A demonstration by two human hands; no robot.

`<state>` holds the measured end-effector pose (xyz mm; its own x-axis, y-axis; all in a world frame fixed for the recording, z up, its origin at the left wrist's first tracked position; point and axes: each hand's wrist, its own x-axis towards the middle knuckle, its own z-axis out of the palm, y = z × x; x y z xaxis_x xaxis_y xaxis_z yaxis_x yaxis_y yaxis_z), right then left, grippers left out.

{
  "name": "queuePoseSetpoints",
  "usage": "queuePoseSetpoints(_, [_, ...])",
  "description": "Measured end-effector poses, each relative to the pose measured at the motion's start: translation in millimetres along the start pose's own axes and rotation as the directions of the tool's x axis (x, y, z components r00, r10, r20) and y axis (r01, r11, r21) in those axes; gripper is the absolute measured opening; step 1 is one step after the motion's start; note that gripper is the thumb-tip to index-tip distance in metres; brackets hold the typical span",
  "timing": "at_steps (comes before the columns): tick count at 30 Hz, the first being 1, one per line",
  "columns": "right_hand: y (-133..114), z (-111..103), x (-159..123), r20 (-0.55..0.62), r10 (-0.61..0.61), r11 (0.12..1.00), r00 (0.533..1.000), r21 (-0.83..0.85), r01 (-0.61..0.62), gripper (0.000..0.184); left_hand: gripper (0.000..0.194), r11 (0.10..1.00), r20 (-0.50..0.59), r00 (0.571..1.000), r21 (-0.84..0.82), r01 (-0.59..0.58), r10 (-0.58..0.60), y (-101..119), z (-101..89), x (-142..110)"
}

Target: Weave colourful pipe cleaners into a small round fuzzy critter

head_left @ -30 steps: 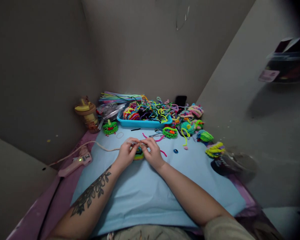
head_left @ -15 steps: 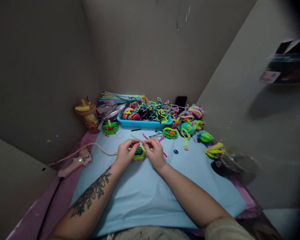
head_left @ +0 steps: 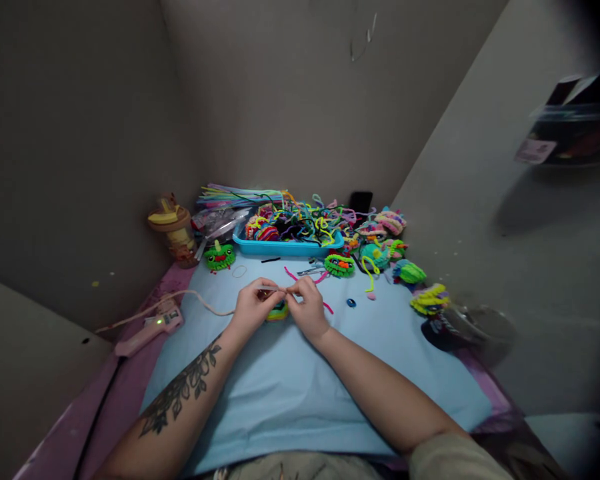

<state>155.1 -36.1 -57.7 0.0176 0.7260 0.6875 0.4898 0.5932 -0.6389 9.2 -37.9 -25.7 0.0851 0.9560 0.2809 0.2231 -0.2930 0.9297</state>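
Note:
My left hand (head_left: 253, 307) and my right hand (head_left: 307, 307) meet fingertip to fingertip above the blue cloth. Pinched between them is a thin pale stick (head_left: 271, 288), lying nearly level across my left fingers; its exact kind is unclear. Below the fingertips sits a small yellow, green and blue fuzzy piece (head_left: 277, 312), partly covered by both hands. Bright pink pipe cleaner pieces (head_left: 329, 308) lie beside and behind my right hand. A small dark blue round piece (head_left: 351, 303) rests farther right.
Behind the hands stands a blue tray (head_left: 290, 249) heaped with colourful pipe cleaners. Several fuzzy figures, including a green one (head_left: 220, 257), sit around it. A lidded cup (head_left: 175, 233) stands left, near a pink power strip (head_left: 153, 331) with cords. Grey walls enclose the table.
The pale stick has swung from pointing up and away to lying nearly level over my left fingers. My fingertips have dropped slightly, and the view has shifted a little.

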Motion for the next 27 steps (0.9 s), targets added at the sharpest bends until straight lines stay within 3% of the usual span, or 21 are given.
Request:
queuePoseSetpoints(18, [-5.7,-4.0,1.9,0.075,0.009,0.997,0.997,0.075,-0.014,0.014,0.019,0.992,-0.034,0.996,0.104,-0.075,0.079,-3.0,-1.6,0.3])
queuePoseSetpoints(27, [-0.7,-4.0,2.7,0.147,-0.029,0.995,0.989,0.097,0.015,0.024,0.012,0.963,-0.024,0.973,0.151,-0.222,0.228,-8.8,-2.9,1.6])
